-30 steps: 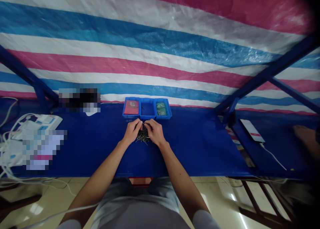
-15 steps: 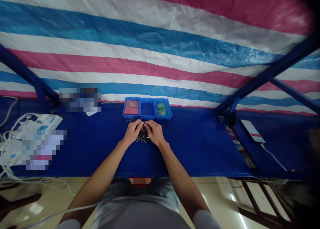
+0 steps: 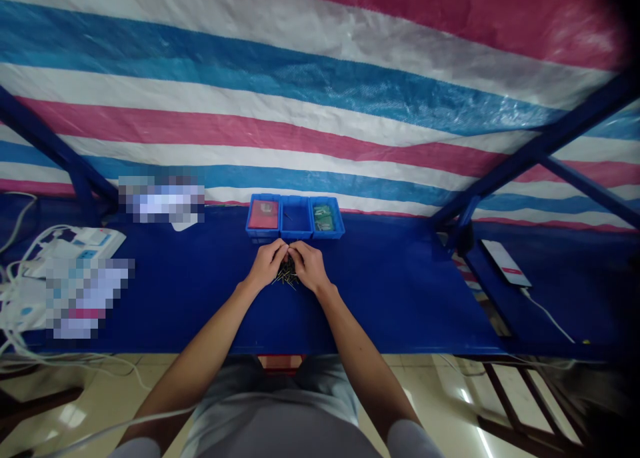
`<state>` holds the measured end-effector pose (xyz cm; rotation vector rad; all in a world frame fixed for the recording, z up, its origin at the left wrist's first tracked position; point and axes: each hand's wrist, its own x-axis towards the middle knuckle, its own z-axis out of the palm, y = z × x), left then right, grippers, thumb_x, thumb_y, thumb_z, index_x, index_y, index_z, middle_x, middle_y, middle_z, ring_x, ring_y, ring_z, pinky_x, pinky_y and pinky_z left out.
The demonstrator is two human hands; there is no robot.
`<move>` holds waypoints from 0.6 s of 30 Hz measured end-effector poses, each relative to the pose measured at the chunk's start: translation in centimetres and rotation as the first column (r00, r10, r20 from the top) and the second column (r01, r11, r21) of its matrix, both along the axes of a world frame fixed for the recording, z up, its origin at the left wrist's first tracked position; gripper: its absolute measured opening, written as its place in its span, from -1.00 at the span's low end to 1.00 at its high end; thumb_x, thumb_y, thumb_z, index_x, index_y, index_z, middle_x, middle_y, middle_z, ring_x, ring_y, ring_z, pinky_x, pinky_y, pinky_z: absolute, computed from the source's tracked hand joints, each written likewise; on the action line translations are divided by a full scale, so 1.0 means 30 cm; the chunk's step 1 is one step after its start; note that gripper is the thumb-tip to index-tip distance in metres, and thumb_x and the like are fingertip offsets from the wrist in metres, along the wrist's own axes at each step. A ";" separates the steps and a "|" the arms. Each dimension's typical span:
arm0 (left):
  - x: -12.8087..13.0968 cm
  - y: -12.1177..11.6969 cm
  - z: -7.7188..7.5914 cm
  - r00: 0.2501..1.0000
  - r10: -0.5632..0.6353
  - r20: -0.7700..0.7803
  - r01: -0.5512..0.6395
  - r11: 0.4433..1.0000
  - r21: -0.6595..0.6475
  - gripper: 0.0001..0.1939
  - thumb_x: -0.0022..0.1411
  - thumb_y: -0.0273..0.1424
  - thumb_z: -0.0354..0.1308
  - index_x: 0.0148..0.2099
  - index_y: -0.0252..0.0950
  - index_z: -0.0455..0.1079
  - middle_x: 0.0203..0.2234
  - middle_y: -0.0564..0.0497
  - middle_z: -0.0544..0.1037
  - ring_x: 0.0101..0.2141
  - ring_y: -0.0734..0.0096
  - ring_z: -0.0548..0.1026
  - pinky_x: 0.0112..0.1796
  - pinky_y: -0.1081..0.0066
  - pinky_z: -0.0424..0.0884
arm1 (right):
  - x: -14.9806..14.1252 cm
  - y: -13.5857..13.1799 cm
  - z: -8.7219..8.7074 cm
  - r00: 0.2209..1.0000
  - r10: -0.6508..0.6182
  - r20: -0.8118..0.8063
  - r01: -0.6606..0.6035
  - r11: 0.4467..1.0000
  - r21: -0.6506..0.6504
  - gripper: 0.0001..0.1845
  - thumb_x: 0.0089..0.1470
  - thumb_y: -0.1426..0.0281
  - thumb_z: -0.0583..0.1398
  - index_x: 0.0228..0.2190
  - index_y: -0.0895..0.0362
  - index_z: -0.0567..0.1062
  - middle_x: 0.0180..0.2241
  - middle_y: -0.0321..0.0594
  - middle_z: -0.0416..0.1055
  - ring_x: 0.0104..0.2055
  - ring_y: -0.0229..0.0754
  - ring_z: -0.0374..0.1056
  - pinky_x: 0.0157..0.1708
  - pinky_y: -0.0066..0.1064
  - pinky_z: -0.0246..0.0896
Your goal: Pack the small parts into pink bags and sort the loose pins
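Note:
My left hand [image 3: 266, 263] and my right hand [image 3: 309, 263] meet at the fingertips over a pile of thin dark and brass-coloured pins or screws [image 3: 286, 276] on the blue table. Both hands are closed in a pinch; whatever lies between the fingertips is too small to make out. Just beyond them three blue bins stand side by side. A red piece lies in the left bin [image 3: 263, 232]. Inside the middle bin [image 3: 296, 234] is one thin dark piece. Green and silvery packets fill part of the right bin [image 3: 328, 234].
White power strips with tangled cables [image 3: 30, 278] lie at the left, beside a blurred-out item. A phone [image 3: 505, 263] on a charging cable rests on the neighbouring table at right. Blue frame bars [image 3: 530, 151] slant up before a striped sheet [image 3: 320, 125].
My hands stay over the pile, with their fingertips drawn slightly closer together. At the far right, another person's hand has left the view.

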<state>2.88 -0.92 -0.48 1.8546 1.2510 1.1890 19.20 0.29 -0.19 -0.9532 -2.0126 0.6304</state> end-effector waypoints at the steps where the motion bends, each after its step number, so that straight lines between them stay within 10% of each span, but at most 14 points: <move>1: 0.000 0.001 -0.002 1.000 0.001 0.000 -0.001 1.000 0.005 -0.65 0.45 -0.25 -0.07 -0.37 -0.27 0.29 -0.54 0.10 0.42 -0.47 0.47 0.40 -0.33 0.45 0.26 | 0.000 0.000 -0.001 1.000 0.000 0.001 0.000 1.000 -0.007 -0.70 0.38 0.33 -0.01 -0.32 0.08 0.46 -0.34 -0.20 0.47 -0.32 -0.20 0.37 -0.27 -0.42 0.19; 18: 0.004 0.003 -0.004 0.999 0.049 -0.017 -0.048 0.998 0.051 -0.71 0.44 -0.26 -0.03 -0.31 -0.28 0.33 -0.50 0.09 0.44 -0.47 0.47 0.39 -0.33 0.46 0.27 | -0.026 0.005 -0.024 0.989 -0.139 0.043 0.142 0.986 -0.082 -0.50 0.40 0.18 -0.09 -0.46 0.11 0.42 -0.56 -0.30 0.37 -0.52 -0.26 0.30 -0.42 -0.44 0.04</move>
